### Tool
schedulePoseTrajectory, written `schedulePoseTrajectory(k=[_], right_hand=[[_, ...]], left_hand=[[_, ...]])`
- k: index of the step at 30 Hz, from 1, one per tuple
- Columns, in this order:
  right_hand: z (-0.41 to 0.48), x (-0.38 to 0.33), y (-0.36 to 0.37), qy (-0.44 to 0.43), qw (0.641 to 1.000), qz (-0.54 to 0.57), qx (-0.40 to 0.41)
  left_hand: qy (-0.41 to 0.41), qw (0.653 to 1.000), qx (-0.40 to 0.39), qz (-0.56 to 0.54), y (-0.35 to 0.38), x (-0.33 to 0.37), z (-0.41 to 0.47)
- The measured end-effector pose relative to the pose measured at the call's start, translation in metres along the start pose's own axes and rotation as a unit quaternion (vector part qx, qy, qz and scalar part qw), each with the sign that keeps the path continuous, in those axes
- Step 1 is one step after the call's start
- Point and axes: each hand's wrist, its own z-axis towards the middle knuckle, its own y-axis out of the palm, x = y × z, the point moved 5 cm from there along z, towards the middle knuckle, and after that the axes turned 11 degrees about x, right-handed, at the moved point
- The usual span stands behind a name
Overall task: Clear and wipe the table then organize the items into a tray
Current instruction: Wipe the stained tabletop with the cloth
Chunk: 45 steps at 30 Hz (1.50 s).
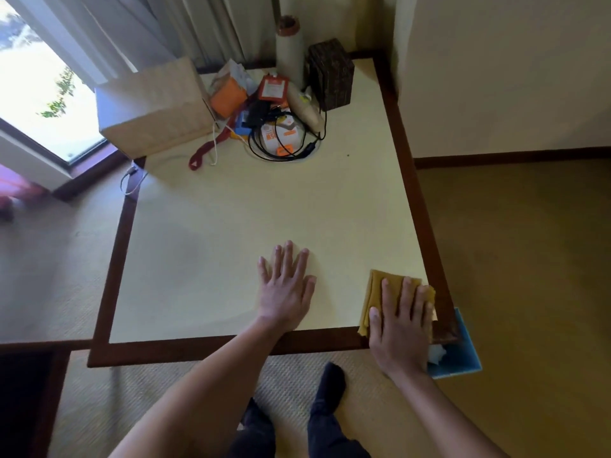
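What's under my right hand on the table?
A folded yellow cloth lies flat under the right hand at the table's near corner. The tabletop beneath the cloth is covered.

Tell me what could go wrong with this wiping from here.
The right hand presses the yellow cloth at the table's near right corner, so crumbs may be pushed off toward the blue bin or onto the carpet. A wider stroke might snag the black cable in the far pile.
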Motion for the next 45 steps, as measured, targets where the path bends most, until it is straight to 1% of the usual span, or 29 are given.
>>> schedulePoseTrajectory(k=[2, 4, 7, 9, 10, 12, 14, 16, 18, 20, 22, 24, 26, 28, 31, 32, 34, 37, 39, 40, 42, 45], right_hand=[[-0.007, -0.015, 0.003, -0.01, 1.0, 0.005, -0.007], [-0.014, -0.035, 0.005, -0.02, 1.0, 0.011, -0.004], [-0.024, -0.075, 0.012, -0.034, 0.999, 0.026, -0.001], [-0.031, -0.105, 0.018, -0.046, 0.998, 0.036, -0.007], [-0.034, -0.123, 0.022, -0.052, 0.998, 0.039, -0.009], [-0.04, -0.155, 0.029, -0.061, 0.997, 0.037, -0.014], [-0.046, -0.194, 0.034, -0.074, 0.997, 0.034, -0.013], [-0.052, -0.233, 0.04, -0.087, 0.996, 0.034, -0.011], [-0.06, -0.276, 0.046, -0.104, 0.994, 0.036, -0.011], [-0.069, -0.318, 0.054, -0.117, 0.992, 0.038, -0.017], [-0.076, -0.356, 0.061, -0.128, 0.991, 0.043, -0.019], [-0.085, -0.39, 0.066, -0.145, 0.988, 0.05, -0.018], [-0.094, -0.422, 0.07, -0.171, 0.984, 0.057, -0.017], [-0.096, -0.45, 0.075, -0.2, 0.978, 0.06, -0.026], [-0.072, -0.482, 0.082, -0.221, 0.973, 0.057, -0.022], [-0.06, -0.49, 0.084, -0.212, 0.975, 0.057, -0.02], [-0.047, -0.497, 0.086, -0.189, 0.981, 0.048, -0.019], [-0.06, -0.5, 0.086, -0.176, 0.983, 0.04, -0.029], [-0.07, -0.499, 0.084, -0.181, 0.982, 0.038, -0.046], [-0.071, -0.498, 0.082, -0.175, 0.982, 0.046, -0.054], [-0.063, -0.499, 0.069, -0.154, 0.983, 0.085, -0.056], [-0.029, -0.499, 0.037, -0.119, 0.981, 0.154, -0.015]], left_hand=[[0.01, 1.0, 0.0, -0.02, -0.011, -0.002, -0.002], [0.007, 0.999, 0.027, -0.033, -0.026, -0.014, -0.01], [-0.039, 0.994, 0.082, -0.055, -0.045, -0.059, -0.034], [-0.091, 0.987, 0.119, -0.063, -0.055, -0.105, -0.055], [-0.129, 0.982, 0.124, -0.063, -0.059, -0.135, -0.065], [-0.213, 0.969, 0.112, -0.055, -0.063, -0.191, -0.084], [-0.294, 0.949, 0.102, -0.052, -0.07, -0.248, -0.101], [-0.343, 0.932, 0.094, -0.075, -0.074, -0.29, -0.112], [-0.369, 0.916, 0.093, -0.125, -0.074, -0.324, -0.118], [-0.393, 0.897, 0.089, -0.183, -0.069, -0.352, -0.122], [-0.417, 0.866, 0.071, -0.264, -0.062, -0.374, -0.122], [-0.43, 0.82, 0.036, -0.376, -0.058, -0.379, -0.121], [-0.434, 0.778, 0.012, -0.454, -0.054, -0.383, -0.123], [-0.434, 0.75, -0.003, -0.499, -0.044, -0.39, -0.125], [-0.43, 0.722, -0.013, -0.542, -0.014, -0.406, -0.123], [-0.43, 0.723, -0.021, -0.54, -0.016, -0.408, -0.122], [-0.411, 0.737, -0.033, -0.536, -0.051, -0.396, -0.122], [-0.381, 0.757, -0.047, -0.529, -0.065, -0.399, -0.119], [-0.383, 0.756, -0.055, -0.528, -0.069, -0.405, -0.116], [-0.385, 0.764, -0.053, -0.514, -0.072, -0.409, -0.114], [-0.388, 0.793, -0.012, -0.47, -0.085, -0.419, -0.102], [-0.381, 0.81, 0.072, -0.44, -0.122, -0.425, -0.071]])
